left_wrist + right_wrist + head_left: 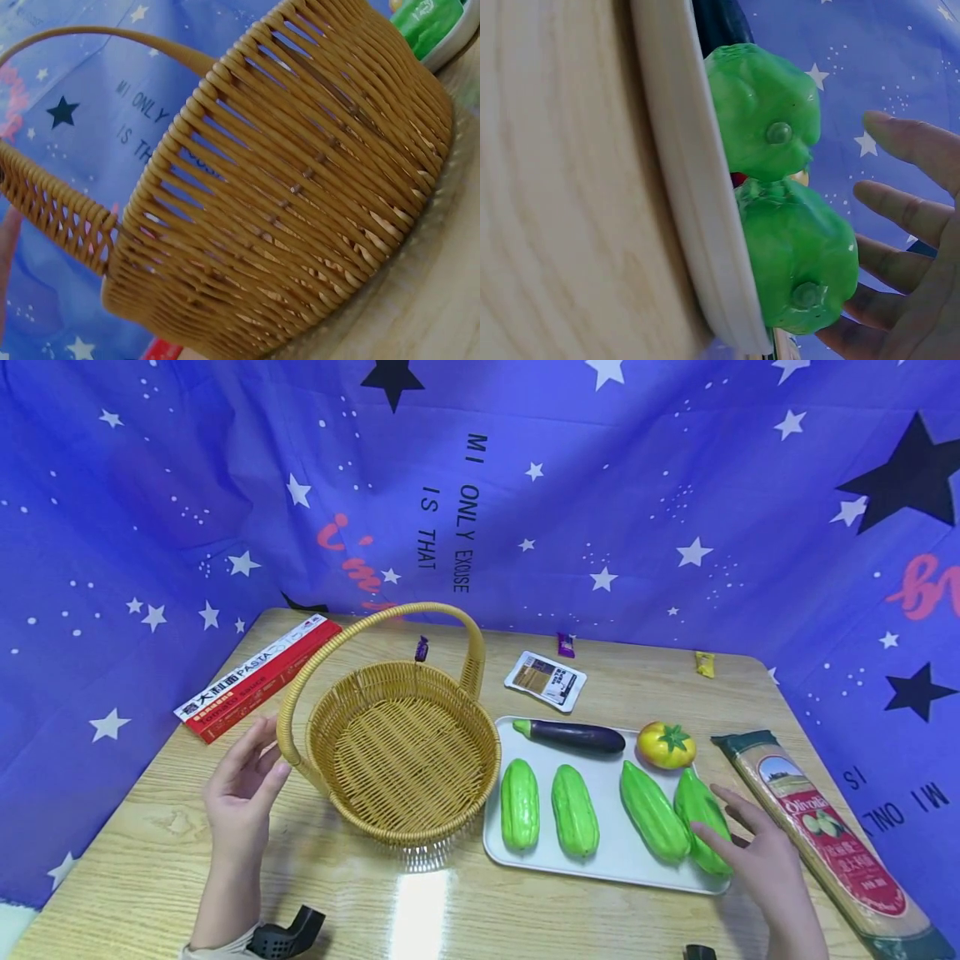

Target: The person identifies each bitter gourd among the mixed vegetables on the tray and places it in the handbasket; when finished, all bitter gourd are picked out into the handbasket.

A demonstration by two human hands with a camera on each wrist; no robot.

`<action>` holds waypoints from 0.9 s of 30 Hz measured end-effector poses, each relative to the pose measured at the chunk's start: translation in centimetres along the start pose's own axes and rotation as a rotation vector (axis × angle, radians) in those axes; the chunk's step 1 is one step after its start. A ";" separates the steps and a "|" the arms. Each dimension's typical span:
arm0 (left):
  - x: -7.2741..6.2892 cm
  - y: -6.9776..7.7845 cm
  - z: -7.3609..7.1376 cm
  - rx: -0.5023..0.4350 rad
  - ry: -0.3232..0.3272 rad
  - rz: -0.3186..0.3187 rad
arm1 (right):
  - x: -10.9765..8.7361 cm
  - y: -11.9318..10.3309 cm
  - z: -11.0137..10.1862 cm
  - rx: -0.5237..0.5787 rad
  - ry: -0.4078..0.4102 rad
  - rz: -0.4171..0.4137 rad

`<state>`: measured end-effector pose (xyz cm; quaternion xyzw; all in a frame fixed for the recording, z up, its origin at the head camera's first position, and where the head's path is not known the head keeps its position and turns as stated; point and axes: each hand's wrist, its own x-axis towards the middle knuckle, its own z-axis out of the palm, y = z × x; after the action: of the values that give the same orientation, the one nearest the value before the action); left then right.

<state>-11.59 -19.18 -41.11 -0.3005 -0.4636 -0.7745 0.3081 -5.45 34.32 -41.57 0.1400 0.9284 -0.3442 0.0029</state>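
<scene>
A round wicker basket (480,781) with a tall arched handle stands left of centre, nothing in it. At the left foot of its handle is my left hand (240,785), thumb and fingers apart, fingertips right beside the wicker. To the right, a white tray (536,862) holds several green, ridged, elongated model fruits, an eggplant (577,737) and a yellow-red tomato-like model (666,745). My right hand (765,852) reaches over the tray's right end with spread fingers, around the rightmost green fruit (699,802). The right wrist view shows its fingertips close beside that fruit (799,255).
A red and white pasta box (258,677) lies at the back left. Behind the tray are a flat white packet (545,681) and small wrapped sweets (566,645). A long spaghetti bag (825,835) lies along the right edge. Blue starred cloth (570,485) hangs behind the table.
</scene>
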 end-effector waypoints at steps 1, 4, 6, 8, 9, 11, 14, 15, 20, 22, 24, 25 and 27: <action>-0.1 0.0 -0.1 0.002 -0.001 -0.002 | 0.0 0.0 0.1 -0.008 -0.013 0.008; -0.1 -0.1 -0.2 -0.008 -0.001 -0.006 | 0.1 0.1 0.1 -0.015 -0.048 0.027; -0.2 -0.1 -0.1 -0.010 0.006 -0.010 | 0.2 0.2 0.1 -0.029 -0.069 0.041; -0.2 -0.1 0.0 0.004 0.022 -0.017 | 0.2 0.3 0.1 -0.043 -0.095 0.055; -0.2 -0.1 0.1 0.016 0.032 -0.020 | 0.2 0.3 0.1 -0.048 -0.107 0.058; -0.2 -0.1 0.2 0.045 0.050 -0.029 | 0.3 0.4 0.0 -0.065 -0.129 0.069; -0.2 0.0 0.4 0.082 0.066 -0.041 | 0.4 0.5 -0.1 -0.098 -0.148 0.068; -0.2 0.0 0.4 0.087 0.068 -0.044 | 0.5 0.4 -0.1 -0.105 -0.153 0.069; -0.1 0.0 0.3 0.105 0.072 -0.056 | 0.6 0.3 -0.2 -0.113 -0.165 0.081; -0.2 0.0 0.3 0.110 0.072 -0.059 | 0.5 0.4 -0.1 -0.109 -0.165 0.083; -0.2 0.0 0.3 0.110 0.072 -0.059 | 0.4 0.5 -0.1 -0.110 -0.161 0.081; -0.2 0.0 0.2 0.109 0.072 -0.059 | 0.4 0.5 -0.1 -0.113 -0.158 0.076; -0.2 0.0 0.2 0.105 0.071 -0.059 | 0.4 0.6 -0.1 -0.117 -0.157 0.074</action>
<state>-11.47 -18.92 -41.16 -0.2427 -0.5011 -0.7679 0.3168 -5.66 34.90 -41.94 0.1464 0.9381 -0.2988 0.0963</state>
